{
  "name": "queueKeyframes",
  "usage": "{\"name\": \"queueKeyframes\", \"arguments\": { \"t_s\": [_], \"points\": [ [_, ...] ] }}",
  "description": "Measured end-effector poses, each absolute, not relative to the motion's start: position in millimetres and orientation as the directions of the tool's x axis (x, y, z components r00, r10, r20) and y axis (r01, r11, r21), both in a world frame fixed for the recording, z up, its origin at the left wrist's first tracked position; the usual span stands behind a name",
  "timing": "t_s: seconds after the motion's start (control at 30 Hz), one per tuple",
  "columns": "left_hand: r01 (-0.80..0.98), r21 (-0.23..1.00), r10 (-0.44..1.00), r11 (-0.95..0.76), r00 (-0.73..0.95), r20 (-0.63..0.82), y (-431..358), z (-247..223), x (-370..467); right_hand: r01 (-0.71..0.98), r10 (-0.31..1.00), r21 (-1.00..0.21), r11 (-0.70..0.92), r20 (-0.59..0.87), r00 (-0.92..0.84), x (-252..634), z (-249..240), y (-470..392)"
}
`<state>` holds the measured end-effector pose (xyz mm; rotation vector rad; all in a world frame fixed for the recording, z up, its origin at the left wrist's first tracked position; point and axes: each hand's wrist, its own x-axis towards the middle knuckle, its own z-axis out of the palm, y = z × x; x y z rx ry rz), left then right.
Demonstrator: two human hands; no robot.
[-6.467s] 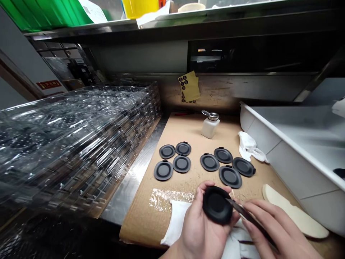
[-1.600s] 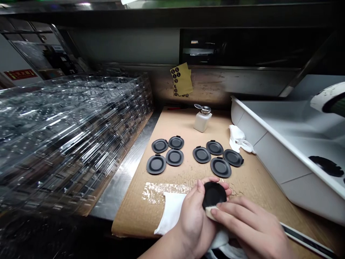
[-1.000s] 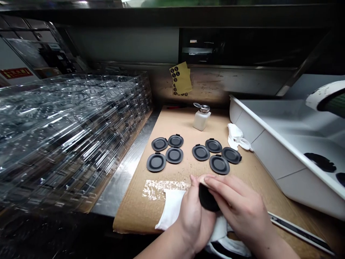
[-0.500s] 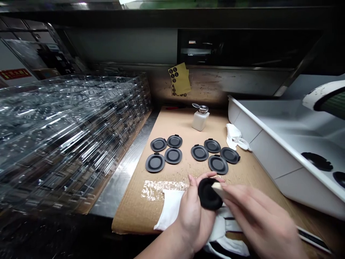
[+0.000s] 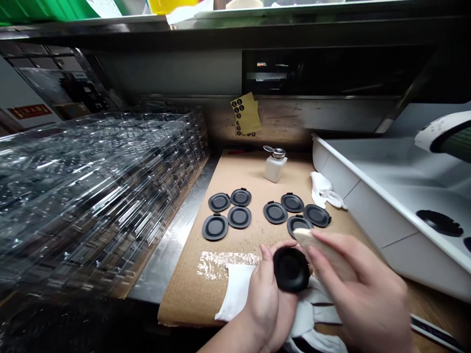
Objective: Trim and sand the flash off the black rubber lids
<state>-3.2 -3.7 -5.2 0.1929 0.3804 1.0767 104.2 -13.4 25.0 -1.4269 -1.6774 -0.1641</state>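
My left hand (image 5: 270,299) is palm up near the front of the cardboard, its fingers closed round a small black round dish-like part (image 5: 291,269) with its hollow side facing me. Pinched between the thumb and fingers of my right hand (image 5: 362,282) is a pale beige, flat, blunt-ended tool (image 5: 324,245). Its tip hovers just above and beyond the part's far rim, seemingly apart from it. Matching dark round parts with small tabs lie ahead in two groups, several on the left (image 5: 215,227) and several on the right (image 5: 275,212). The tool's tip overlaps one of these in view.
Stacked clear plastic trays (image 5: 110,186) fill the left. A white bin (image 5: 371,206) holding black parts (image 5: 439,222) stands right. A pump bottle (image 5: 274,169), crumpled white cloth (image 5: 322,189) and yellow sticker sheets (image 5: 246,115) are farther back. White cloth (image 5: 237,289) lies by my left wrist.
My right hand has drawn the pale tool up and away from the black part's hollow, where its tip was before. The left hand still holds the part. The view has tilted slightly upward.
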Motion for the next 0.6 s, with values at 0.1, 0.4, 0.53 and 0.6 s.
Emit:
{"name": "queueKeyframes", "arguments": {
  "t_s": [0.1, 0.4, 0.53, 0.6],
  "points": [
    [-0.814, 0.322, 0.875, 0.483, 0.434, -0.214, -2, -7, -4, 0.876, 0.76, -0.355, 0.326, 0.65, -0.02, 114, 19, -25],
    [-0.802, 0.371, 0.884, 0.468, 0.432, -0.181, -4, -1, -5, 0.831, 0.767, -0.308, 0.464, 0.609, -0.203, 99, 1, -31],
    [-0.79, 0.385, 0.879, 0.477, 0.433, -0.2, -5, -2, -4, 0.796, 0.757, -0.223, 0.563, 0.525, -0.388, 116, 8, -40],
    [-0.782, 0.387, 0.873, 0.488, 0.446, -0.199, -4, -3, -3, 0.808, 0.736, -0.113, 0.579, 0.499, -0.457, 128, 13, -41]
  ]
}}
